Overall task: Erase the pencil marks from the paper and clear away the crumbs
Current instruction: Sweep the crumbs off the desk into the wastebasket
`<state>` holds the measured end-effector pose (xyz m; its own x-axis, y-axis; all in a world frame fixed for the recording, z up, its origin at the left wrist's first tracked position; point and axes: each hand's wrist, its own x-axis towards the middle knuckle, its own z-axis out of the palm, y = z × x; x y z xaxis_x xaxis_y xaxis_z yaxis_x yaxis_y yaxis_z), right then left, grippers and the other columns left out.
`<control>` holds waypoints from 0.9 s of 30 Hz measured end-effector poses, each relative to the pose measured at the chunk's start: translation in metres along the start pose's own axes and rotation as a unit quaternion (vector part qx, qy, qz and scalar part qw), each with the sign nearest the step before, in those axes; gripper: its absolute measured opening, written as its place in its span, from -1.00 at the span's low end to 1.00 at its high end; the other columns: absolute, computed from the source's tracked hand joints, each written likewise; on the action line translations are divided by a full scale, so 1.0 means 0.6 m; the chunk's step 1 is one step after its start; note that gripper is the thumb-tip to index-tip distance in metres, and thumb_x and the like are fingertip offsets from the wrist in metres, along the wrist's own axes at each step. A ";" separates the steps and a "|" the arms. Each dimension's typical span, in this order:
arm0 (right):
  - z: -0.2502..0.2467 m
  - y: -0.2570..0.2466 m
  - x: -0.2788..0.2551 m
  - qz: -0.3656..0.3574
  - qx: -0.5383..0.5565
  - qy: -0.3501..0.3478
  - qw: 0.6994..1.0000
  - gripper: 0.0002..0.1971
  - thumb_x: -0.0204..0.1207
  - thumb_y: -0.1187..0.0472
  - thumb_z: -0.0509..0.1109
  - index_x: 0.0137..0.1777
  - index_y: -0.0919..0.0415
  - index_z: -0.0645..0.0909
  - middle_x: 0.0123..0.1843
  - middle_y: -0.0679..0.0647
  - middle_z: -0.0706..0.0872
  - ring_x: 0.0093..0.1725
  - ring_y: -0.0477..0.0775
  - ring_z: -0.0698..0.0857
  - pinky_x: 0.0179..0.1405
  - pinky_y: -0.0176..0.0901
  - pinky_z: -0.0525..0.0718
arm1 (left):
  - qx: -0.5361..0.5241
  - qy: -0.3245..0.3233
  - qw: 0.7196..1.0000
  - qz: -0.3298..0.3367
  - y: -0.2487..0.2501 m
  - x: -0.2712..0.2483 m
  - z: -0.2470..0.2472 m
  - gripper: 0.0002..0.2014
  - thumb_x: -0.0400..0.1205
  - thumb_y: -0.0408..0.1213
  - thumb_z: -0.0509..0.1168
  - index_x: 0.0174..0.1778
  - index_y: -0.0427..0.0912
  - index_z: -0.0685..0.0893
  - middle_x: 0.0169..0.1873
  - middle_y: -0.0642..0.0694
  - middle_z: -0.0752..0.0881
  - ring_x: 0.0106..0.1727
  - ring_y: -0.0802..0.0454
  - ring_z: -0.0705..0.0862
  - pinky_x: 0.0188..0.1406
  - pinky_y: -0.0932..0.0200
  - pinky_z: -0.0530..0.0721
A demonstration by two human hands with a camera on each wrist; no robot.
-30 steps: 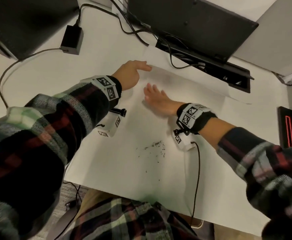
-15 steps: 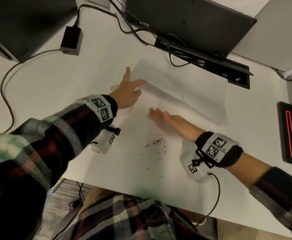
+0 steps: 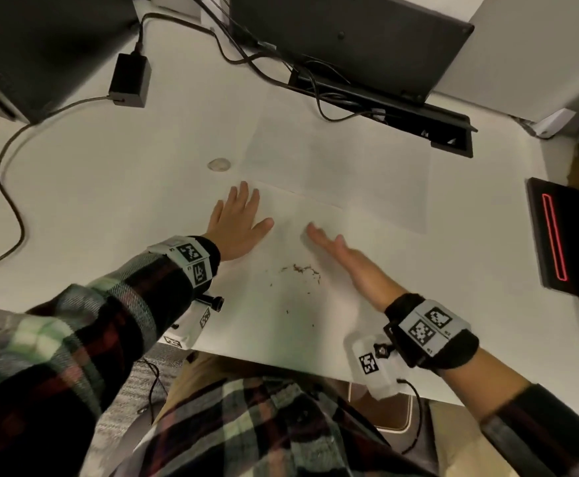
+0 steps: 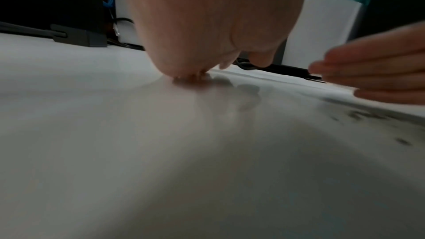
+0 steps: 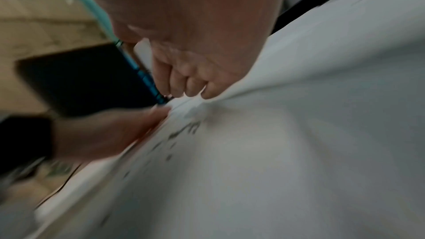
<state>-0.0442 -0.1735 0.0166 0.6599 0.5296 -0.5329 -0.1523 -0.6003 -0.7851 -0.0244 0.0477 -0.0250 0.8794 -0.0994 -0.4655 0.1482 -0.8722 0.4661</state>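
**Crumbs swept across the sheet with a flat hand**

Head view: the left hand [image 3: 238,223] is laid flat, fingers straight and spread, on the near-left corner of the paper [image 3: 336,187], probably so that the thin sheet is pinned and cannot slide while it is brushed. Nothing is held in it. The right hand [image 3: 346,259] is set on its edge, fingers straight and together, also holding nothing; its outline is blurred. Just beside its little-finger side, between the two hands and nearer the body, the crumbs [image 3: 303,270] are scattered as a loose cluster of dark, thread-like flecks, with a few strays lying closer to the desk's [image 3: 92,173] near edge. The blade-like posture suits sweeping, since light debris is gathered by a long straight edge. The sheet is seen to be pale, smooth and matt, with no pencil marks that can be made out. A small translucent round thing [image 3: 218,164] lies beyond the left fingertips, apart from the sheet.
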 end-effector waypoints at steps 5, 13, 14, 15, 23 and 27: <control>-0.042 0.034 -0.026 0.060 0.017 0.114 0.992 -0.45 0.65 -0.12 -0.35 0.62 -0.08 0.03 0.66 -0.20 0.00 0.51 -0.37 -0.02 0.40 -0.39 -0.13 | 0.026 -0.041 0.999 0.022 0.034 -0.049 0.049 -0.24 0.72 0.12 -0.17 0.60 -0.35 -0.34 0.58 -0.25 -0.41 0.61 -0.08 -0.41 0.55 0.06 -0.37; -0.028 0.059 -0.039 0.115 -0.008 0.129 0.985 -0.37 0.61 -0.19 -0.36 0.64 0.00 -0.24 0.67 -0.13 -0.26 0.63 -0.11 -0.25 0.55 -0.14 -0.26 | -0.045 -0.139 0.981 0.131 0.090 -0.116 0.106 -0.30 0.74 0.06 -0.17 0.60 -0.26 -0.36 0.58 -0.14 -0.44 0.59 0.08 -0.43 0.47 0.27 -0.40; -0.021 0.054 -0.037 0.113 -0.021 0.128 0.985 -0.41 0.65 -0.13 -0.36 0.64 0.05 -0.26 0.66 -0.11 -0.29 0.63 -0.11 -0.28 0.53 -0.20 -0.29 | -0.095 -0.140 0.976 0.136 0.090 -0.122 0.102 -0.32 0.74 0.03 -0.14 0.61 -0.23 -0.34 0.59 -0.09 -0.41 0.60 0.11 -0.40 0.46 0.31 -0.36; -0.015 0.048 -0.034 0.109 -0.035 0.125 0.986 -0.44 0.68 -0.06 -0.36 0.64 0.09 -0.28 0.66 -0.09 -0.30 0.62 -0.12 -0.29 0.50 -0.26 -0.30 | -0.144 -0.127 0.972 0.135 0.086 -0.127 0.097 -0.33 0.75 0.01 -0.12 0.62 -0.20 -0.32 0.60 -0.05 -0.39 0.60 0.15 -0.38 0.46 0.34 -0.33; 0.064 0.010 0.009 0.093 -0.153 0.042 0.983 -0.42 0.69 -0.03 -0.36 0.62 0.26 -0.27 0.66 0.13 -0.36 0.62 0.01 -0.34 0.61 -0.06 -0.31 | -0.055 -0.047 0.995 0.062 -0.010 -0.147 0.066 -0.12 0.60 0.26 -0.10 0.61 -0.23 -0.35 0.58 -0.09 -0.43 0.60 0.09 -0.42 0.53 0.19 -0.34; 0.099 0.006 -0.001 0.019 -0.139 -0.027 0.990 0.01 0.24 -0.47 -0.48 0.64 0.14 -0.25 0.61 -0.12 -0.31 0.58 -0.18 -0.31 0.49 -0.30 -0.32 | 0.099 -0.119 0.982 0.111 -0.040 -0.160 0.065 0.32 0.12 0.67 -0.15 0.48 -0.22 -0.59 0.41 -0.08 -0.67 0.49 0.08 -0.61 0.47 0.17 -0.51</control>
<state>-0.0887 -0.1403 -0.0046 0.6167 0.5293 -0.5826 0.0370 -0.7588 -0.6502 -0.1300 0.0594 -0.0210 0.7455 -0.3868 -0.5428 -0.1468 -0.8896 0.4325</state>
